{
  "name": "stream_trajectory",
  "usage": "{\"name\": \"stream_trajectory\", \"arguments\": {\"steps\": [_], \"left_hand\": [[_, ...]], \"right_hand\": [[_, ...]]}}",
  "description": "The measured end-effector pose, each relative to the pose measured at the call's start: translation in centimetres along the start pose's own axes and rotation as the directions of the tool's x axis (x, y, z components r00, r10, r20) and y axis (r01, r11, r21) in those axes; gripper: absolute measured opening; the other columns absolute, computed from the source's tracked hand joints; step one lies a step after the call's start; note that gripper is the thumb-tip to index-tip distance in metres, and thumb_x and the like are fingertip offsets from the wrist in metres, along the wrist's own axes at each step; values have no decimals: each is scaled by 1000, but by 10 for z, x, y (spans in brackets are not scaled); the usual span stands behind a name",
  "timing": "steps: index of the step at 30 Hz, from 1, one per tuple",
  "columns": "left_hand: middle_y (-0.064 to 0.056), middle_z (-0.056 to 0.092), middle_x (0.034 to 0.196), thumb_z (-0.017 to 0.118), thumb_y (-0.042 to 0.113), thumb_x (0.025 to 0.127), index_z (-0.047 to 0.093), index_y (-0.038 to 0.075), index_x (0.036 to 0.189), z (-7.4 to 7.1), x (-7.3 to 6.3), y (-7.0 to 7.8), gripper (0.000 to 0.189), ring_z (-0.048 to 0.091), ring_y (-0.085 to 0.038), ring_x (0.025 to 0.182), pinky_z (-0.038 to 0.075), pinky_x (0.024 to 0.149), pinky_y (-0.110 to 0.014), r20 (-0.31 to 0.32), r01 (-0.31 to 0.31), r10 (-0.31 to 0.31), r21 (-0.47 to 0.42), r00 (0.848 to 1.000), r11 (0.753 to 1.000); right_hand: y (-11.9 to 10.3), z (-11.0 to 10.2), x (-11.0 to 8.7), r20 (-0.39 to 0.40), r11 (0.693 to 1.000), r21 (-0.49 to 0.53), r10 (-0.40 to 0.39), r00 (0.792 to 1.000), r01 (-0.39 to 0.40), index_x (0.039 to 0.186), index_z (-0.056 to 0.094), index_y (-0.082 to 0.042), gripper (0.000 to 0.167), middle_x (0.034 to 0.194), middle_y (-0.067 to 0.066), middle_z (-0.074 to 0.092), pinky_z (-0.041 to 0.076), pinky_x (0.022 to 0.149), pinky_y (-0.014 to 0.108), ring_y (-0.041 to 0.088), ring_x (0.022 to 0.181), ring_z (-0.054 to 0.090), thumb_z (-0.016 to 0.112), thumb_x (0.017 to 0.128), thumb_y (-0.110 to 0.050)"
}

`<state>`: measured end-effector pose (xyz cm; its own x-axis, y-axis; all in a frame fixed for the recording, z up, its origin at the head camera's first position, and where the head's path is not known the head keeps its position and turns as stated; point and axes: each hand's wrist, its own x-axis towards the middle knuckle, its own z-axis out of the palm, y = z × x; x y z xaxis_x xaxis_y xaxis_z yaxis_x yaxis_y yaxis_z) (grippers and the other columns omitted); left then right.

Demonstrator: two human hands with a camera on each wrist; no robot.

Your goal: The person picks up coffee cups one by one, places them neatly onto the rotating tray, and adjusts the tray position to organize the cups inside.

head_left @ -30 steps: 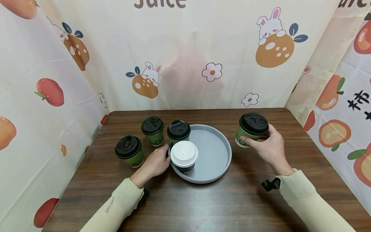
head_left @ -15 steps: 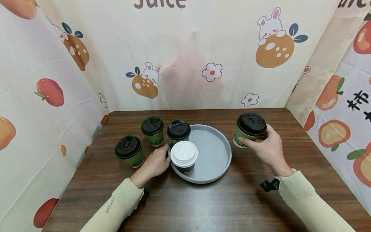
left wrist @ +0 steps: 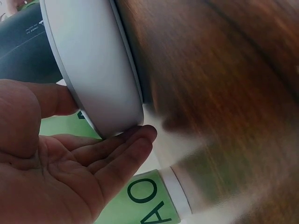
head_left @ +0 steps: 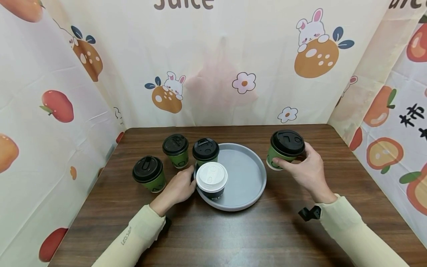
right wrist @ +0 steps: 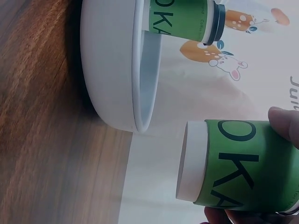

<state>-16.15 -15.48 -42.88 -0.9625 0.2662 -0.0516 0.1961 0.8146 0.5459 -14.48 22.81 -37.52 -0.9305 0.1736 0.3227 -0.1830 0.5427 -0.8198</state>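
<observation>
The right hand (head_left: 308, 168) grasps a green cup with a black lid (head_left: 286, 146), thumb across the near side and fingers around the far side. That cup is off the table (head_left: 253, 237), roughly upright, to the right of the grey tray (head_left: 245, 180) and apart from its rim; a strip of brown wood shows between them. The table's far edge runs just behind the cup, with a printed curtain (head_left: 213, 40) beyond.

The left hand (head_left: 178, 186) pinches the tray's left rim, thumb over the lip and fingers against the outer wall and underside.

Inside the tray, near that rim, stands a white-lidded cup (head_left: 212, 178), close to the left hand. Just behind it, also in the tray, is a second green cup (head_left: 205, 150). The tray's floor lies exposed from these two out to the raised right rim.

Left of the tray, two more green cups sit on the table: the back cup (head_left: 175, 148) near the rim, and the front cup (head_left: 149, 173) farther out, near the left hand. Room around the left hand is tight; wood stretches broadly in front of the tray.
</observation>
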Motion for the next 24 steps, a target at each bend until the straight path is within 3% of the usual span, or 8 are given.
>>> {"name": "stream_trajectory", "arguments": {"steps": [24], "left_hand": [[-18,63,134,59,15,103,54,-1,142,0,0,0,42,62,-32,123,53,95,-51,13,14,-14,-1,1000,1000]], "right_hand": [[-8,10,-2,53,1000,10,21,998,-21,135,61,-21,69,120,-3,67,52,78,14,9,101,63,93,76,-34]]}}
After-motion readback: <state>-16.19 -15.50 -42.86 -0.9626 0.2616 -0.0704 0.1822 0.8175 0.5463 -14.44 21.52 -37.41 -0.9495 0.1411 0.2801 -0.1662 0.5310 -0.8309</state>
